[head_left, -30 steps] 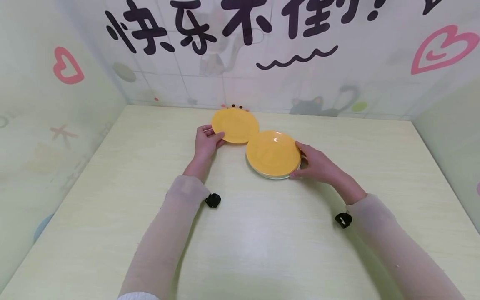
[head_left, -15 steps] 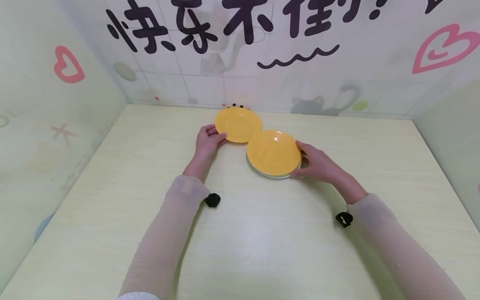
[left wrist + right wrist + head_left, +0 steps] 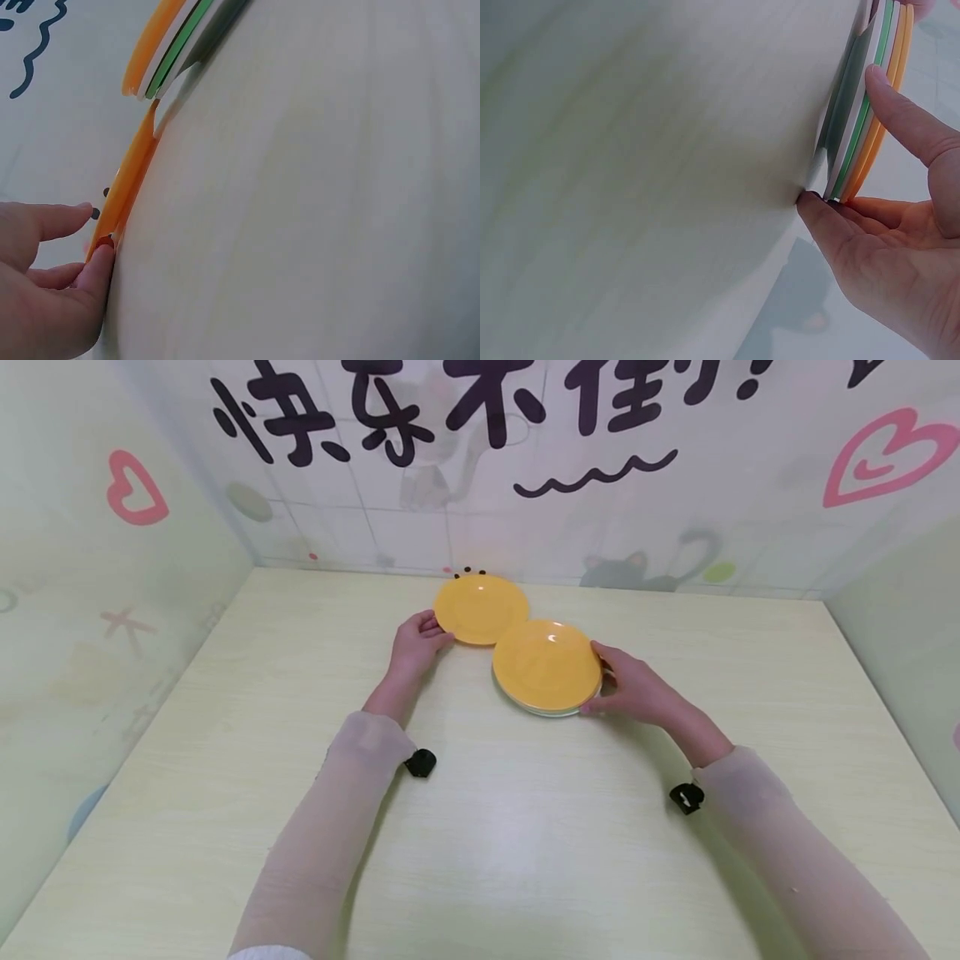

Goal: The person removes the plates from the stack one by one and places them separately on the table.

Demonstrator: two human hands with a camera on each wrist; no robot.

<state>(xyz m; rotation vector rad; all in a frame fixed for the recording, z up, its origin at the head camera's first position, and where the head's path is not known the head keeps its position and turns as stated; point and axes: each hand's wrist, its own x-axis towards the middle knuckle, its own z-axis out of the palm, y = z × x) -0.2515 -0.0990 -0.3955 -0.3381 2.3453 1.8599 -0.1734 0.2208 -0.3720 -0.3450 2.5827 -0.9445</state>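
A single yellow plate (image 3: 482, 609) lies at the back of the table, low over the surface. My left hand (image 3: 420, 645) is at its left rim; in the left wrist view the fingertips (image 3: 99, 262) touch the rim and the thumb (image 3: 67, 221) stands off it. Just right and nearer is a stack of plates (image 3: 547, 666), yellow on top with white and green edges (image 3: 870, 112) below. My right hand (image 3: 636, 687) grips the stack's right rim, thumb on the near side, other fingers at the far side and low. The stack's left edge overlaps the single plate in the head view.
The pale wooden table (image 3: 480, 827) ends at a printed back wall (image 3: 360, 527) close behind the single plate. Side walls stand at left (image 3: 112, 610) and right (image 3: 907, 568). A black wrist device (image 3: 421, 763) shows at the left cuff, another (image 3: 686, 797) at the right.
The single yellow plate has shifted slightly right, and the left thumb no longer overlaps it. My left forearm has drawn back a little. The right hand and the stack stay practically in place.
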